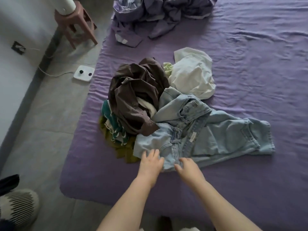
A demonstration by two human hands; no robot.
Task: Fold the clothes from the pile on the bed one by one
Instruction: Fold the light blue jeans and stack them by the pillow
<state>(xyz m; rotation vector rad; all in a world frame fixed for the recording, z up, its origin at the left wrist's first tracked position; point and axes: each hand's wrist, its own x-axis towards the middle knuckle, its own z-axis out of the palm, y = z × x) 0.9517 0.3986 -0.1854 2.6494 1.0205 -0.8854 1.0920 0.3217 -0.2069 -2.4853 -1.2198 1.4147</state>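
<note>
A pile of clothes lies on the purple bed (250,64). Light blue jeans (208,134) spread across the near right of the pile, crumpled, with the waistband toward me. A brown garment (135,95) sits on top at the left, a white one (193,77) behind, and teal striped (113,124) and olive (123,152) pieces underneath. My left hand (150,161) rests on the near edge of the jeans with fingers spread. My right hand (188,165) touches the jeans beside it, fingers bent at the fabric; whether it grips is unclear.
A crumpled purple quilt (160,15) lies at the far end of the bed. On the floor at the left are a white scale (84,74), a pink stool (76,25) and a cable. A striped slipper (18,205) sits at the bottom left.
</note>
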